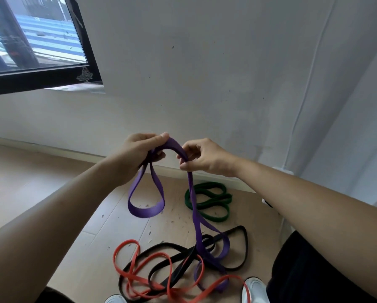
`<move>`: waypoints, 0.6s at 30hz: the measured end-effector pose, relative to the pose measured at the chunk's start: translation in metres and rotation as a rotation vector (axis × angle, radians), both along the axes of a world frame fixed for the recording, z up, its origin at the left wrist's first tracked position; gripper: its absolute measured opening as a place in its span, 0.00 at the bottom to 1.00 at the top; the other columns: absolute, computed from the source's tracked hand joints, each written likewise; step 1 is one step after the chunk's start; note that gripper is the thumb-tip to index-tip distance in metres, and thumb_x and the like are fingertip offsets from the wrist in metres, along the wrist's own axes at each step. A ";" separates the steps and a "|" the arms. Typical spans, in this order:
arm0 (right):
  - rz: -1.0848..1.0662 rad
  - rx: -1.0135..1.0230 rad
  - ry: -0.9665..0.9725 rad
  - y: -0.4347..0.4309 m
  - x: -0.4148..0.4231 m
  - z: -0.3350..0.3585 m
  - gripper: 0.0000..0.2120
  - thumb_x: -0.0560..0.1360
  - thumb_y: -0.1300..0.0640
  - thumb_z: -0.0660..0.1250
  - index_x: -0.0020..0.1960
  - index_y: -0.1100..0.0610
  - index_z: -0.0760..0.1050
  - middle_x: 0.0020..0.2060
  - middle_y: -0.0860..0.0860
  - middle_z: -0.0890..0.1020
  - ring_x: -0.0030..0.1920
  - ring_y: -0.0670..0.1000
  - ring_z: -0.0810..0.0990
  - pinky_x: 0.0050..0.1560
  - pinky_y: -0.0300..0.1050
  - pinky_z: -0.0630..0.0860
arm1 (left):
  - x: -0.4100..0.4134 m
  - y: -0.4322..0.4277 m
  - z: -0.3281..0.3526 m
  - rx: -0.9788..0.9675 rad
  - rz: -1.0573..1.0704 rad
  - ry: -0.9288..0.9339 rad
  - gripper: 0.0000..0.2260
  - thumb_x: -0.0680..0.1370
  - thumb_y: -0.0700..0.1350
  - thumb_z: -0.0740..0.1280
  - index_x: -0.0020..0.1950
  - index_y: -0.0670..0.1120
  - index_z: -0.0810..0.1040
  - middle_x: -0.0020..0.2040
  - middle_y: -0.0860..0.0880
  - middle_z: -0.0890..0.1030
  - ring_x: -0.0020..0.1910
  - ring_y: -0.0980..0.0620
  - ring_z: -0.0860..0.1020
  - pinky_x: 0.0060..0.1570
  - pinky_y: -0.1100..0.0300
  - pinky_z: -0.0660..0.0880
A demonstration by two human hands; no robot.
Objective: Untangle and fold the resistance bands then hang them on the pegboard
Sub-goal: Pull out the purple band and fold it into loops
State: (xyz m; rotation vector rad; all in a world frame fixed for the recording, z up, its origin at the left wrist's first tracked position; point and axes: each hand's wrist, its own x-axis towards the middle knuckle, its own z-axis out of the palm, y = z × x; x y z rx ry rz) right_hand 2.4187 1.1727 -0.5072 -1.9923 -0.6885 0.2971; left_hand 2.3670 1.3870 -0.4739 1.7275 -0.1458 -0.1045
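A purple resistance band (pixel 146 209) is lifted off the floor in front of me. My left hand (pixel 139 153) grips its top, and a short folded loop hangs below that hand. My right hand (pixel 201 156) pinches the same band a little to the right; from there a long strand drops to the floor. That strand runs into a tangle of a black band (pixel 242 243) and a red band (pixel 135 265). A green band (pixel 211 201) lies coiled apart near the wall. No pegboard is in view.
The wooden floor (pixel 41 193) has small debris scattered on it. A white wall (pixel 205 73) with a baseboard is straight ahead, and a black-framed window (pixel 36 40) is at the upper left. My white shoes (pixel 254 288) stand beside the tangle.
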 end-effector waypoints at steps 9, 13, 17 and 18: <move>-0.028 -0.117 0.002 0.000 0.012 -0.019 0.12 0.69 0.62 0.79 0.51 0.58 0.82 0.46 0.56 0.86 0.48 0.56 0.86 0.57 0.57 0.82 | 0.003 0.030 0.018 -0.300 0.138 -0.006 0.12 0.83 0.49 0.64 0.43 0.45 0.80 0.33 0.50 0.72 0.36 0.52 0.77 0.54 0.55 0.73; -0.057 -0.051 0.023 -0.006 0.015 -0.006 0.14 0.69 0.64 0.80 0.53 0.62 0.83 0.46 0.60 0.86 0.45 0.55 0.86 0.54 0.53 0.83 | 0.007 0.051 0.006 -0.192 0.171 0.084 0.11 0.83 0.46 0.59 0.45 0.47 0.78 0.38 0.49 0.81 0.54 0.45 0.82 0.65 0.50 0.72; -0.063 0.029 0.042 -0.021 0.014 0.010 0.16 0.68 0.63 0.80 0.55 0.62 0.82 0.45 0.58 0.86 0.43 0.51 0.85 0.50 0.44 0.82 | 0.008 0.063 -0.007 0.008 0.234 0.163 0.08 0.77 0.48 0.61 0.45 0.44 0.74 0.33 0.50 0.81 0.55 0.41 0.82 0.57 0.52 0.72; -0.068 0.051 0.048 -0.024 0.014 0.013 0.16 0.68 0.62 0.80 0.55 0.61 0.83 0.45 0.58 0.86 0.43 0.51 0.85 0.49 0.44 0.81 | 0.007 0.064 -0.009 0.057 0.236 0.173 0.09 0.73 0.49 0.63 0.45 0.44 0.74 0.33 0.49 0.80 0.53 0.43 0.83 0.58 0.52 0.72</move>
